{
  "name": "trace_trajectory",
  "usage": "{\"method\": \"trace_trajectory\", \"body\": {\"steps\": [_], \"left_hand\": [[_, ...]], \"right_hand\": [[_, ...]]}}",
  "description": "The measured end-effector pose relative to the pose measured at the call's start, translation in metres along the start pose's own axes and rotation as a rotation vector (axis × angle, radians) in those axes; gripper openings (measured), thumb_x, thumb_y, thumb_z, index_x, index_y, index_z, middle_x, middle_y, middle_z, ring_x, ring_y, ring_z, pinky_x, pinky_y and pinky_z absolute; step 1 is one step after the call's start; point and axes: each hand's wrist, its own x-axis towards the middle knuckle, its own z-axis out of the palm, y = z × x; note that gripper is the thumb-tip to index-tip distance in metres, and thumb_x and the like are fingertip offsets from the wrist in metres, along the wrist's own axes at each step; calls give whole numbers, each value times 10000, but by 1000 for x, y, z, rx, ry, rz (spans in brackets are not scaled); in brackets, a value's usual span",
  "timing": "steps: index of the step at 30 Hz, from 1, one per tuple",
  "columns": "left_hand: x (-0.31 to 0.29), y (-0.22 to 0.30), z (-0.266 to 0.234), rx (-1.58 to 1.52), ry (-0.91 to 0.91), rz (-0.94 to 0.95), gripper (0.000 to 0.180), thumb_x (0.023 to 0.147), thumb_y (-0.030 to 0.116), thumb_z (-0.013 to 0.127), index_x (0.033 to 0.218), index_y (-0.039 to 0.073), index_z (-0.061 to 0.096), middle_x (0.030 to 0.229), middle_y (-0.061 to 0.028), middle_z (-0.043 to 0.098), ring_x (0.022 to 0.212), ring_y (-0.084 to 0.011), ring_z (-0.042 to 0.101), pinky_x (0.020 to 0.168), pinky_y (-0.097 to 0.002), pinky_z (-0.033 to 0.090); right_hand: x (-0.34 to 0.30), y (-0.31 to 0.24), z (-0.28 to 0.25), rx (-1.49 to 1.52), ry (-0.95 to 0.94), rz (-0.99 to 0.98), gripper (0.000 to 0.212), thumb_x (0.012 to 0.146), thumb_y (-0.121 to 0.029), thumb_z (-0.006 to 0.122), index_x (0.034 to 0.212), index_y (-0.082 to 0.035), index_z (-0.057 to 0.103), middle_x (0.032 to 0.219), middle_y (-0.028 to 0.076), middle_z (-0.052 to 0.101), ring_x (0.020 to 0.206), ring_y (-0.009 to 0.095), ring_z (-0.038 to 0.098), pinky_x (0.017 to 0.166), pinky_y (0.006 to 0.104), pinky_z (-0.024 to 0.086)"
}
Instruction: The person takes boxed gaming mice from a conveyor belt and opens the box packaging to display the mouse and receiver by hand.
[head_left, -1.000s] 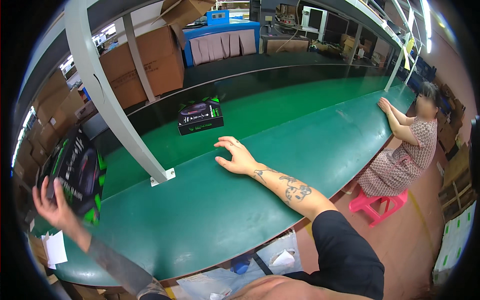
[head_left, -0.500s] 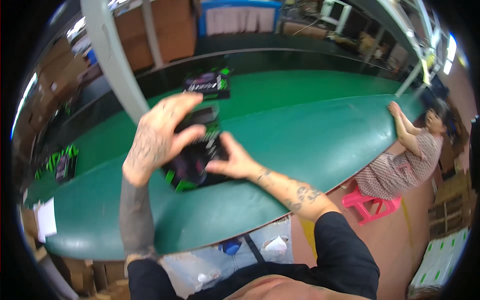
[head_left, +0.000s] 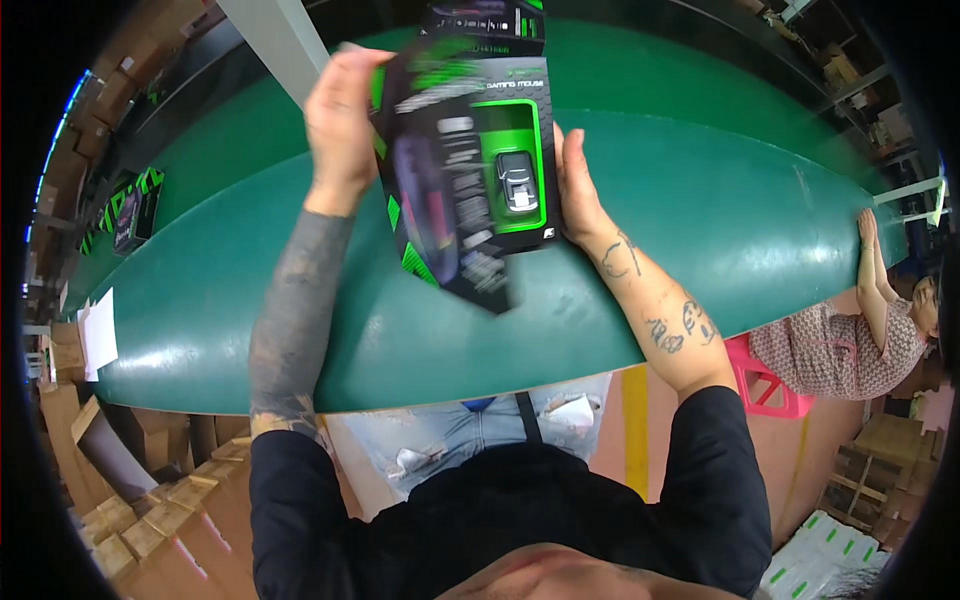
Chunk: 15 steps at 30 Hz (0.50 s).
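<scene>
My left hand (head_left: 345, 125) grips the left edge of the black and green front flap (head_left: 435, 185) of a computer mouse box, and the flap stands swung out, blurred by motion. Behind it shows the front of the mouse box (head_left: 530, 85), with a green-framed window. A small black and silver device (head_left: 517, 182) is visible through that window. My right hand (head_left: 578, 190) holds the box's right side, thumb pointing up and the other fingers hidden behind it. Just beyond stands another black and green box (head_left: 490, 25).
More black and green boxes (head_left: 130, 215) stand on the green table (head_left: 690, 230) at the left. White paper (head_left: 98, 335) hangs at its left edge. At the right, another person (head_left: 850, 345) sits on a pink stool (head_left: 765, 385). Cardboard (head_left: 150, 440) lies at the lower left.
The mouse box has turned upright and faces me, its flap now swung out. My left hand has moved to the flap's edge, and my right hand to the box's right side. The view has shifted.
</scene>
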Motion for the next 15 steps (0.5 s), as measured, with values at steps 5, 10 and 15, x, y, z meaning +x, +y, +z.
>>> {"method": "trace_trajectory", "body": {"steps": [5,10,15], "left_hand": [[34,18,-29,-745,-832,-27,616,949,493,150,604,158,536,573,20,520,647,-114,431,890,-334,257],[36,41,-32,-765,-973,44,498,912,519,370,731,112,593,736,-37,587,749,-155,494,907,-356,300],[40,36,-13,-707,-808,217,638,982,454,123,612,78,483,634,-45,512,559,-188,461,617,-323,403]], "right_hand": [[-16,-11,14,-167,84,-115,794,846,-219,552,1452,-41,71,1450,139,235,1344,236,217,1097,343,162],[-18,-12,22,-99,51,-123,848,798,-201,581,1460,-78,66,1434,127,276,1325,243,262,1091,360,191],[-12,-10,17,-115,24,-140,816,839,-293,557,1458,-75,72,1436,120,278,1326,236,264,1087,359,201]]}}
